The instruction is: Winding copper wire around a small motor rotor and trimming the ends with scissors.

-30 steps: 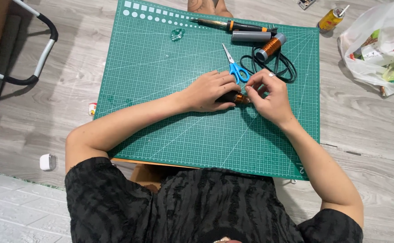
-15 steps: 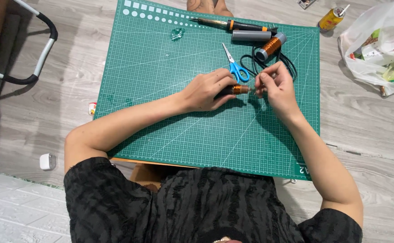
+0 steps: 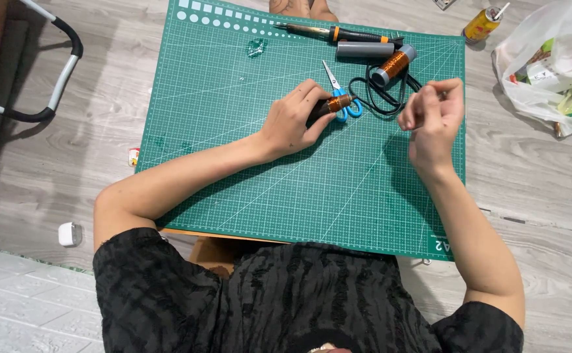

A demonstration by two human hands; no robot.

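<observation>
My left hand (image 3: pixel 296 121) rests on the green mat (image 3: pixel 234 131), fingers closed around a small dark rod wound with copper wire, the coil (image 3: pixel 338 102) sticking out past my thumb. It lies touching the blue scissors (image 3: pixel 339 97). My right hand (image 3: pixel 432 117) is raised off the mat, well apart from the coil, fingers curled and pinched together; whether a wire runs between them I cannot tell. A copper spool (image 3: pixel 392 65) and a black cable (image 3: pixel 381 98) lie just beyond.
</observation>
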